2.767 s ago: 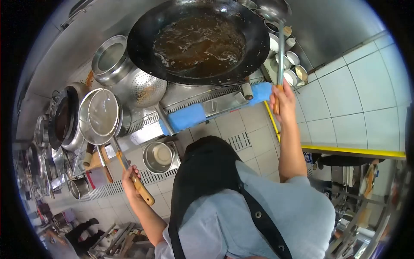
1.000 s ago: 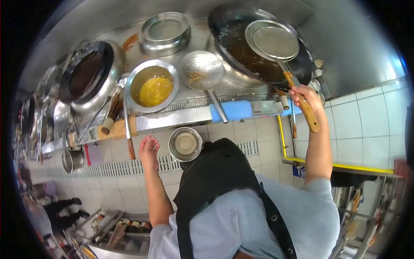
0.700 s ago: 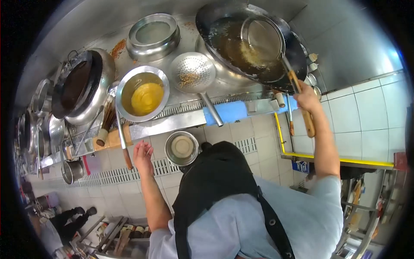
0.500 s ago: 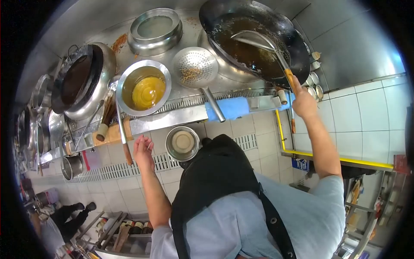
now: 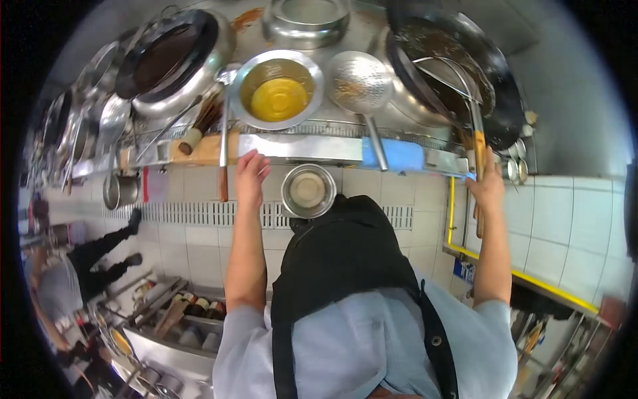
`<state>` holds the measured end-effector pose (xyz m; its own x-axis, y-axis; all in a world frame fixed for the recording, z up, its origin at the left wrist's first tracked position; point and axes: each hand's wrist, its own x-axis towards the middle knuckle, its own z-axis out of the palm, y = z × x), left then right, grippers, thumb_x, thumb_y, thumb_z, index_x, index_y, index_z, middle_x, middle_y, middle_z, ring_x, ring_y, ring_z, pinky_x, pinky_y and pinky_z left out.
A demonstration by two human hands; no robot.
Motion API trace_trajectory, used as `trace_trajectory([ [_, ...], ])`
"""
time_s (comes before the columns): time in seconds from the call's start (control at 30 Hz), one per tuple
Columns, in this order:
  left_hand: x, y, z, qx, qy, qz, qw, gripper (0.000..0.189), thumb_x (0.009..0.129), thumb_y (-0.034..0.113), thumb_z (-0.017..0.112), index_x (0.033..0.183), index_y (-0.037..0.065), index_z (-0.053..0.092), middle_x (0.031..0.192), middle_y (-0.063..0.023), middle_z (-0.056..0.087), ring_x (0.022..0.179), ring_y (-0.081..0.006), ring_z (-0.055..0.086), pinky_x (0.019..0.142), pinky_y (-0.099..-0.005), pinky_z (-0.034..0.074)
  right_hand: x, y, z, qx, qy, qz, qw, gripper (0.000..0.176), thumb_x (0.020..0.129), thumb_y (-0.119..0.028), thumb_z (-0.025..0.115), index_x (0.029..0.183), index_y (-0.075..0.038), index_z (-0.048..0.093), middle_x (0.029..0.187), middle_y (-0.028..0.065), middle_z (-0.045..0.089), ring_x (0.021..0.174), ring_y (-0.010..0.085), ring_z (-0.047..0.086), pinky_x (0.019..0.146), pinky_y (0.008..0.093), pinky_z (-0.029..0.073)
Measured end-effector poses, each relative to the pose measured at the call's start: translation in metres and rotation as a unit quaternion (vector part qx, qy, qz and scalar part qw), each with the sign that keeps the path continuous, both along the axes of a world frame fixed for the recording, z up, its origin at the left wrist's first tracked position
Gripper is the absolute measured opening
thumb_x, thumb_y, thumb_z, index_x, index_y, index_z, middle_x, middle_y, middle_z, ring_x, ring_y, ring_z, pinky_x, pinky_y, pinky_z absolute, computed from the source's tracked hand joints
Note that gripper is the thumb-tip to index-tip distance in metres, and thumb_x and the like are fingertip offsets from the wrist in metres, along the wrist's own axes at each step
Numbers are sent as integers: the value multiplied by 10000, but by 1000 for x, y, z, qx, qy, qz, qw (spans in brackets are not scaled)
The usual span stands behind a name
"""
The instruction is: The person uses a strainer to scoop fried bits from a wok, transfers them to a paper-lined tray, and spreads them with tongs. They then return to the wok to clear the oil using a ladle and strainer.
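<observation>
My right hand (image 5: 490,189) is closed round the wooden handle of a wire skimmer (image 5: 477,110). The skimmer's looped head lies inside a large black wok (image 5: 512,100) of dark oil, partly under the liquid. My left hand (image 5: 250,176) is raised before the counter edge, fingers loosely apart, holding nothing. It hovers just below a metal bowl (image 5: 242,110) containing yellow liquid, to the right of a ladle (image 5: 224,143) whose wooden handle hangs over the edge. Between bowl and wok rests a perforated strainer (image 5: 365,93) with golden crumbs in it.
A steel pot (image 5: 287,193) stands below the counter edge, in front of my apron. On the left are another dark wok (image 5: 212,40), a bamboo brush (image 5: 193,139) and several strainers. A blue cloth (image 5: 399,154) covers part of the edge. Another person (image 5: 60,286) is at lower left.
My view has shifted, so the cookware appears farther right and higher. My right hand has come lower and nearer my body, with the skimmer handle more upright. My left hand stays empty.
</observation>
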<state>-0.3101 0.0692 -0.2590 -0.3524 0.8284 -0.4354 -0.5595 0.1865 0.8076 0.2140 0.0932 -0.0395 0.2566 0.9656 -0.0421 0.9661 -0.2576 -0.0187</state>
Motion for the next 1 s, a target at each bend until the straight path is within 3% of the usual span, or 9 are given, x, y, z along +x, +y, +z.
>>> trace_trajectory([
  [0.07, -3, 17, 8, -7, 31, 14, 999, 364, 958, 156, 668, 1274, 8, 566, 1093, -80, 644, 981, -203, 656, 825, -341, 571, -17, -3, 3, 243, -37, 155, 957, 756, 820, -88, 756, 1516, -156, 467, 1188, 170, 668, 1095, 347, 664, 915, 422, 551],
  [0.1, -8, 27, 7, -6, 33, 26, 999, 364, 958, 156, 668, 1274, 8, 566, 1093, -80, 644, 981, -203, 656, 825, -341, 571, -36, 3, 1, 245, -32, 165, 955, 756, 820, -88, 756, 1516, -156, 467, 1188, 170, 668, 1095, 347, 664, 915, 422, 551],
  [0.17, -15, 46, 4, 6, 63, 41, 997, 333, 965, 140, 643, 1251, -6, 556, 1105, -82, 626, 967, -198, 647, 799, -335, 571, -101, -3, -9, 168, 256, 166, 937, 503, 914, -69, 693, 1403, -103, 581, 1140, 76, 684, 1038, 216, 670, 870, 341, 556],
  [0.23, -26, 71, -7, 13, 80, 53, 995, 299, 949, 117, 631, 1215, -3, 563, 1042, -70, 631, 916, -181, 644, 760, -315, 567, -160, 20, -48, 47, 481, 196, 853, 398, 939, -70, 656, 1335, -78, 621, 1094, 76, 699, 932, 143, 655, 793, 306, 554],
  [0.3, -36, 92, -11, 2, 127, 35, 991, 379, 935, 132, 653, 1271, -2, 539, 1079, -86, 631, 946, -176, 630, 763, -345, 564, -194, 72, -128, -22, 584, 222, 780, 405, 938, -59, 645, 1341, -40, 604, 1046, 64, 702, 918, 131, 654, 757, 306, 565],
  [0.57, -56, 128, -15, -39, 181, 39, 982, 274, 878, 44, 629, 1150, 29, 600, 1000, -36, 633, 865, -145, 619, 766, -310, 553, -300, 198, -216, -125, 681, -8, 721, 426, 903, -2, 631, 1304, 41, 493, 1035, 135, 648, 803, 200, 661, 619, 321, 579],
  [0.77, -53, 131, -16, 5, 172, 32, 985, 312, 823, -4, 658, 1131, 12, 605, 926, -34, 619, 826, -131, 615, 745, -269, 525, -293, 213, -219, -167, 674, 24, 720, 340, 871, 10, 673, 1174, -10, 521, 997, 113, 634, 836, 199, 658, 617, 320, 590],
  [0.83, -44, 133, -13, 30, 163, 71, 984, 332, 816, -8, 659, 1142, 3, 598, 939, -48, 626, 820, -139, 610, 748, -273, 521, -286, 222, -221, -166, 730, 14, 663, 356, 863, 6, 684, 1180, -20, 525, 1001, 105, 632, 839, 205, 659, 640, 330, 596],
  [1.0, -18, 110, -1, -13, 293, 130, 947, 349, 849, 120, 631, 1188, 42, 609, 986, -54, 654, 866, -178, 637, 789, -345, 530, -267, 218, -209, -136, 750, 82, 642, 433, 866, -1, 700, 1239, -54, 488, 1062, 120, 609, 855, 232, 663, 709, 373, 611],
])
